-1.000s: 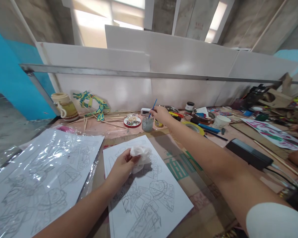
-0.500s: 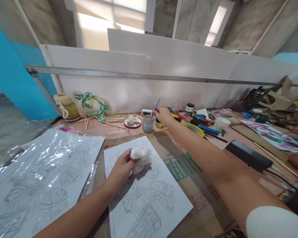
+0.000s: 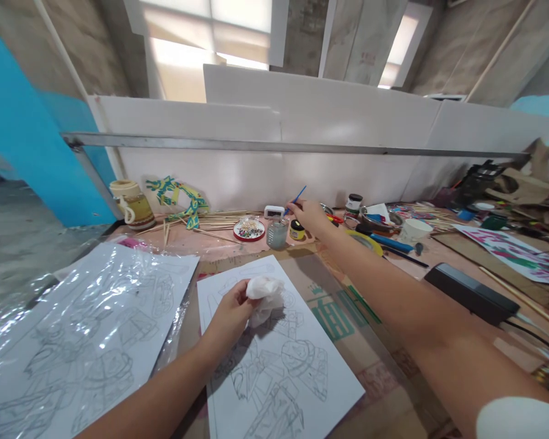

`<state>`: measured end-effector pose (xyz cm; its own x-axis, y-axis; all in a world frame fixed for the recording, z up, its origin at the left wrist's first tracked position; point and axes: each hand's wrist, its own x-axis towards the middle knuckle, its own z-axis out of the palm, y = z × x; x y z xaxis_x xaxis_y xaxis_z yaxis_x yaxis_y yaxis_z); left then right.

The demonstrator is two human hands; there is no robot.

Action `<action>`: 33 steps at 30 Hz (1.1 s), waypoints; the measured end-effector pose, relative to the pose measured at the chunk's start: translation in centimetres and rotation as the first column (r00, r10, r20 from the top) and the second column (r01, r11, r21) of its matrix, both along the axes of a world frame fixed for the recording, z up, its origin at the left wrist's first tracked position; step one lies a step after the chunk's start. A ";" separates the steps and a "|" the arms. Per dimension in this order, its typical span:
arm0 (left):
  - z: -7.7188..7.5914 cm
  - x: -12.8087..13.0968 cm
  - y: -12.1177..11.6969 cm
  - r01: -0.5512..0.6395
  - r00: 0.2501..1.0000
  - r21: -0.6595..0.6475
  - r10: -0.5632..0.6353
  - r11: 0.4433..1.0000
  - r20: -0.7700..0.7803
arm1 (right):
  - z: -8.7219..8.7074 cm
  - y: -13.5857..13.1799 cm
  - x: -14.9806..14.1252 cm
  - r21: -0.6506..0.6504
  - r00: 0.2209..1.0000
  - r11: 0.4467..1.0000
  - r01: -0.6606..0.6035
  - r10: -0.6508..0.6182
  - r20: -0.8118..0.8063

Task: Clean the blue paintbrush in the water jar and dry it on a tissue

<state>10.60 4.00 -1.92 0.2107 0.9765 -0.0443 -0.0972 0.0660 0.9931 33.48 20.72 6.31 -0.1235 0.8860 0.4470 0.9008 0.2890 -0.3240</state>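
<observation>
My left hand (image 3: 231, 314) is closed on a crumpled white tissue (image 3: 266, 294), held over a white sheet with a line drawing (image 3: 279, 360) on the cardboard-covered table. My right arm reaches far forward. At its end my right hand (image 3: 308, 214) pinches a thin blue-handled paintbrush (image 3: 296, 199), its tip pointing down toward a small glass of cloudy water (image 3: 277, 232). A small paint jar with yellow inside (image 3: 297, 230) stands just right of the glass, under my right hand.
A second line drawing under clear plastic (image 3: 73, 329) lies at left. Along the back wall stand a mug (image 3: 132, 204), bamboo sticks (image 3: 210, 218), a round beaded dish (image 3: 249, 229), paint jars and brushes. A black box (image 3: 466, 292) lies at right.
My right hand has drawn slightly back and lifted the brush at the water glass. The view has shifted a little to the left. My left hand keeps the tissue still.
</observation>
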 end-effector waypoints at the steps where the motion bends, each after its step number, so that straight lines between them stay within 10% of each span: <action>1: 0.0 0.0 0.0 -0.003 1.000 0.004 0.003 1.000 0.000 | 0.0 0.0 0.0 0.005 1.000 1.000 0.000 0.000 -0.006; 14: -0.7 0.3 0.3 -0.010 0.996 -0.011 0.011 1.000 0.084 | 0.8 -1.1 0.2 0.084 0.984 0.996 0.018 -0.002 -0.179; 18: -0.7 0.2 0.5 -0.022 0.987 -0.065 0.032 0.998 0.159 | 1.2 -5.4 0.0 0.153 0.934 0.988 -0.012 0.066 -0.352; 22: -0.2 0.0 0.9 -0.030 0.973 -0.140 0.061 0.990 0.222 | -0.5 -12.7 -0.7 0.273 0.716 0.925 -0.265 0.379 -0.587; 33: 2.8 -0.6 -0.6 0.073 0.989 -0.087 -0.061 0.994 0.136 | -5.3 -18.1 0.0 0.152 0.804 0.919 -0.363 0.392 -0.447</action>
